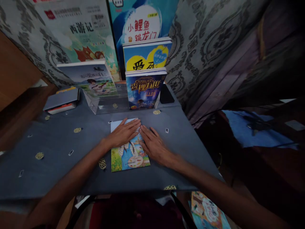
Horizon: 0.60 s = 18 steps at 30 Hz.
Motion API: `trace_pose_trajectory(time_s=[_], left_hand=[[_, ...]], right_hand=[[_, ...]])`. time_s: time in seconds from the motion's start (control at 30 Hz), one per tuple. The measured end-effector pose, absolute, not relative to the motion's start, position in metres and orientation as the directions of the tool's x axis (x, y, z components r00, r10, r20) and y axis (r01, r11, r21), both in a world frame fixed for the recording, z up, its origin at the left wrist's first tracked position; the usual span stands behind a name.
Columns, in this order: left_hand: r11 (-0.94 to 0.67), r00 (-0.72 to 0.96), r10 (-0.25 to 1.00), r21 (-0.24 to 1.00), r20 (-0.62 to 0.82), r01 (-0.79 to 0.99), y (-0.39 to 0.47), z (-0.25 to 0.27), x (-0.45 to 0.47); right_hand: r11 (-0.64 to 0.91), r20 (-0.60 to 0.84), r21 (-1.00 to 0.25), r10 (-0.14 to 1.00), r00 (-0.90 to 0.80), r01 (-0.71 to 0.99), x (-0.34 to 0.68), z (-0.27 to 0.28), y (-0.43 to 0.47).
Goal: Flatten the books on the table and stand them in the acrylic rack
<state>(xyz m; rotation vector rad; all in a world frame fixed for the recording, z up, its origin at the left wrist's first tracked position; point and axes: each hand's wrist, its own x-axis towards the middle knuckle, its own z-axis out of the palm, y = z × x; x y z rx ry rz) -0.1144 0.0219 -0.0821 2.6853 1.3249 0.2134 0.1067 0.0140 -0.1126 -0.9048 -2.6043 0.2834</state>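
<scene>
A thin book with a colourful picture cover [130, 159] lies flat on the table, its upper part covered by my hands. My left hand [124, 132] rests palm down across its top left, fingers stretched toward the upper right. My right hand [153, 143] lies flat over its right edge, fingers pointing up and left. The fingertips of both hands nearly meet near the top of the cover. Behind them, a clear stand [108, 105] holds upright books: a dark blue one [145, 92], a blue and yellow one [147, 57] and one with a countryside picture [94, 79].
The table has a grey-blue cloth [90, 171] with pineapple prints. A dark notebook [62, 99] lies at the back left. A black phone-like slab [166, 94] is right of the stand. Large books [76, 28] lean against the patterned wall [200, 35]. Below the front edge lies another book [208, 210].
</scene>
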Motion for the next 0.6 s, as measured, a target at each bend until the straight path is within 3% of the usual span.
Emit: trace_pose_trajectory(time_s=[0.37, 0.6], left_hand=[[-0.605, 0.596, 0.796, 0.157, 0.103, 0.781, 0.027, -0.087, -0.123], [-0.568, 0.554, 0.823, 0.157, 0.123, 0.808, 0.036, -0.084, -0.143]], right_hand=[[0.786, 0.251, -0.195, 0.618, -0.745, 0.586, 0.093, -0.113, 0.02], [0.794, 0.161, -0.224, 0.602, -0.782, 0.565, 0.069, -0.099, 0.041]])
